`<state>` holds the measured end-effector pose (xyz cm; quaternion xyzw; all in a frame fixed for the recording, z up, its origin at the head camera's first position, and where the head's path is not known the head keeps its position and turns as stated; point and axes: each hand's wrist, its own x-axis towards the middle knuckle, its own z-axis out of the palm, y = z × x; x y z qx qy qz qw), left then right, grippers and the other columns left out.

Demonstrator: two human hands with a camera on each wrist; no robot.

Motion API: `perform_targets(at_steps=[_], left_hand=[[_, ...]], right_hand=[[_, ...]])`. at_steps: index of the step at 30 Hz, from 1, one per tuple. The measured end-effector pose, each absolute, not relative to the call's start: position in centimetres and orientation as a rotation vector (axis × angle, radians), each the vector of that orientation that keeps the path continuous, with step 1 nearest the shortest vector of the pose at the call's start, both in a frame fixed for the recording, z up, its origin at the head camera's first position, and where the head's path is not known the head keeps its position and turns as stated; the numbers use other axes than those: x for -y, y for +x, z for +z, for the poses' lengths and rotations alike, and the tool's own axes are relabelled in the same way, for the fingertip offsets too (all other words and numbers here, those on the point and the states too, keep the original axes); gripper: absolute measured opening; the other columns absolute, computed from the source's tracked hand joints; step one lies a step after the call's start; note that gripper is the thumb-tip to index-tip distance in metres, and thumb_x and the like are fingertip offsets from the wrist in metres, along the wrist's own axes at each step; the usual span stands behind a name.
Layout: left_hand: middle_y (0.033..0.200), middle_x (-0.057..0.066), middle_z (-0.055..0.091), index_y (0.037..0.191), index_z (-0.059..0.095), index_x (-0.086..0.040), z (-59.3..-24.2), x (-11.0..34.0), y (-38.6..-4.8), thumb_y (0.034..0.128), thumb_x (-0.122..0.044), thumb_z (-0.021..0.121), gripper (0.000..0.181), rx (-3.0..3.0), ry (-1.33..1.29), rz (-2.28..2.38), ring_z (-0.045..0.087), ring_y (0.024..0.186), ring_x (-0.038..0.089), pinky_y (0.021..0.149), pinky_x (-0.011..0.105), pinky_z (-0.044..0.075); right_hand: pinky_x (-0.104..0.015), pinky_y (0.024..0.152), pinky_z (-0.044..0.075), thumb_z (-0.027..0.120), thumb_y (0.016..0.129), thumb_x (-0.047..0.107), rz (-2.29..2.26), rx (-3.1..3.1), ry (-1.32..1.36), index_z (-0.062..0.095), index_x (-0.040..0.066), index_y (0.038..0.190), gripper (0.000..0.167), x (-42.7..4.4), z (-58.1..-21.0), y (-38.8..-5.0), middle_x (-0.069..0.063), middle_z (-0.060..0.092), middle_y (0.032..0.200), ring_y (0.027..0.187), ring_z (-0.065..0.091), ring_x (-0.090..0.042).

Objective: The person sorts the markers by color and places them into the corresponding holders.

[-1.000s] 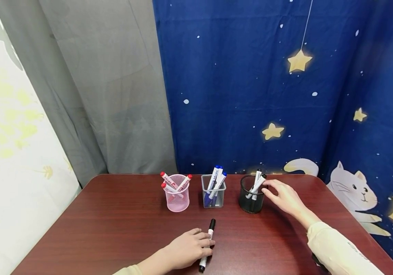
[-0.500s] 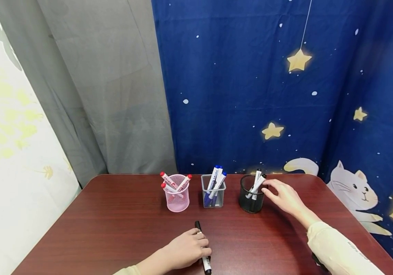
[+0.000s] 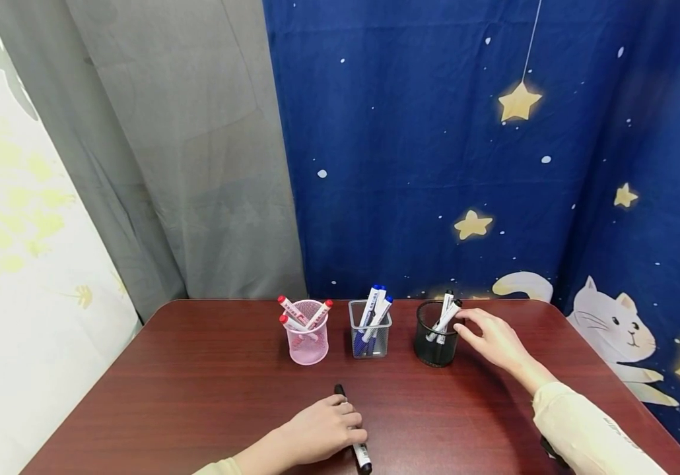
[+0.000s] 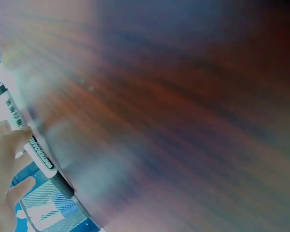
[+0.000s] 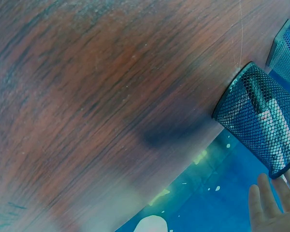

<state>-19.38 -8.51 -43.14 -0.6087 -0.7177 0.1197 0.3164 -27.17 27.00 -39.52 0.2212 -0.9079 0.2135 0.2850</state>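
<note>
On the table, my left hand (image 3: 323,432) holds a black-capped whiteboard marker (image 3: 362,456), its fingers over the middle of the barrel. In the left wrist view, the marker's (image 4: 40,153) printed white barrel shows against my thumb and fingers. My right hand (image 3: 491,340) is at the right side of a black mesh pen cup (image 3: 435,349), fingertips by the rim and beside a black-capped marker (image 3: 448,316) leaning there. In the right wrist view, the fingers (image 5: 267,195) look fairly straight near the cup's (image 5: 253,113) rim; whether they touch it is unclear.
To the left of the black cup stand a grey square mesh cup (image 3: 378,348) with blue-capped markers (image 3: 370,310) and a pink mesh cup (image 3: 307,353) with red-capped markers (image 3: 319,316). The dark red table (image 3: 209,382) meets curtains (image 3: 375,165) at its far edge.
The marker under my left hand has turned: its far end swung left and its near end right. My right hand has stayed by the black cup.
</note>
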Motion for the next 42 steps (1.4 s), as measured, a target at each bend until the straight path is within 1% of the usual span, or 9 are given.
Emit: perform_targets(at_steps=[8,11,13,17,25,30,34,38,42], left_hand=[[0.071,-0.013,0.045,0.078,0.052,-0.026,-42.2,8.1,-19.2,0.0833,-0.025,0.046,0.008,1.886,-1.638,0.202,0.047,0.069,0.005,0.07,0.021,0.036],[0.071,-0.014,0.045,0.081,0.054,-0.026,-42.0,8.0,-19.1,0.0833,-0.028,0.05,0.005,1.898,-1.648,0.168,0.048,0.07,0.004,0.07,0.021,0.037],[0.072,-0.014,0.045,0.083,0.054,-0.026,-41.8,7.9,-19.0,0.0815,-0.028,0.052,0.004,1.905,-1.658,0.154,0.048,0.069,0.004,0.07,0.021,0.037],[0.072,-0.013,0.045,0.087,0.055,-0.025,-41.2,7.6,-18.7,0.0791,-0.028,0.057,0.009,1.941,-1.677,0.124,0.047,0.068,0.004,0.069,0.021,0.037],[0.082,-0.015,0.051,0.094,0.056,-0.023,-39.8,6.9,-18.2,0.0755,-0.029,0.065,0.021,2.018,-1.688,-0.001,0.048,0.072,0.002,0.071,0.017,0.037],[0.077,-0.015,0.049,0.094,0.056,-0.021,-39.1,6.5,-18.1,0.0754,-0.028,0.066,0.022,2.045,-1.702,-0.114,0.045,0.07,-0.001,0.069,0.014,0.036],[0.074,-0.015,0.048,0.095,0.055,-0.02,-38.6,6.3,-18.2,0.0775,-0.027,0.064,0.021,2.086,-1.715,-0.238,0.04,0.067,-0.005,0.067,0.012,0.035],[0.078,-0.014,0.05,0.097,0.055,-0.019,-38.0,6.2,-18.2,0.0807,-0.027,0.062,0.019,2.153,-1.728,-0.358,0.04,0.068,-0.006,0.065,0.01,0.034],[0.086,-0.014,0.055,0.097,0.056,-0.017,-37.4,5.9,-18.2,0.0832,-0.025,0.06,0.017,2.221,-1.745,-0.548,0.045,0.077,-0.01,0.07,0.008,0.035]], right_hand=[[-0.042,0.074,0.043,0.064,0.081,0.022,0.564,2.428,0.598,0.062,0.01,0.1,0.023,-27.1,-39.6,-27.1,-0.005,0.061,0.099,0.092,0.057,-0.023],[-0.042,0.074,0.042,0.064,0.081,0.023,0.563,2.428,0.598,0.062,0.011,0.1,0.023,-27.1,-39.5,-27.0,-0.005,0.061,0.1,0.092,0.057,-0.022],[-0.042,0.075,0.042,0.064,0.081,0.023,0.56,2.425,0.602,0.062,0.011,0.1,0.023,-27.1,-39.5,-27.0,-0.005,0.061,0.1,0.092,0.057,-0.022],[-0.042,0.075,0.042,0.064,0.08,0.022,0.556,2.418,0.604,0.062,0.01,0.099,0.023,-27.2,-39.5,-27.1,-0.006,0.061,0.1,0.091,0.057,-0.023],[-0.043,0.074,0.042,0.065,0.08,0.02,0.568,2.409,0.604,0.063,0.01,0.099,0.022,-27.1,-39.6,-27.2,-0.005,0.061,0.098,0.091,0.057,-0.023],[-0.043,0.073,0.042,0.064,0.081,0.021,0.563,2.415,0.603,0.062,0.009,0.099,0.022,-27.1,-39.5,-27.2,-0.005,0.061,0.099,0.091,0.057,-0.023],[-0.042,0.074,0.042,0.064,0.081,0.022,0.56,2.417,0.603,0.062,0.01,0.099,0.022,-27.1,-39.5,-27.2,-0.006,0.061,0.099,0.091,0.057,-0.023],[-0.042,0.074,0.042,0.065,0.08,0.021,0.562,2.416,0.6,0.063,0.01,0.099,0.022,-27.1,-39.6,-27.2,-0.005,0.061,0.099,0.091,0.057,-0.022],[-0.042,0.074,0.042,0.065,0.08,0.021,0.571,2.417,0.598,0.063,0.01,0.099,0.021,-27.0,-39.5,-27.2,-0.005,0.061,0.099,0.091,0.057,-0.022]])
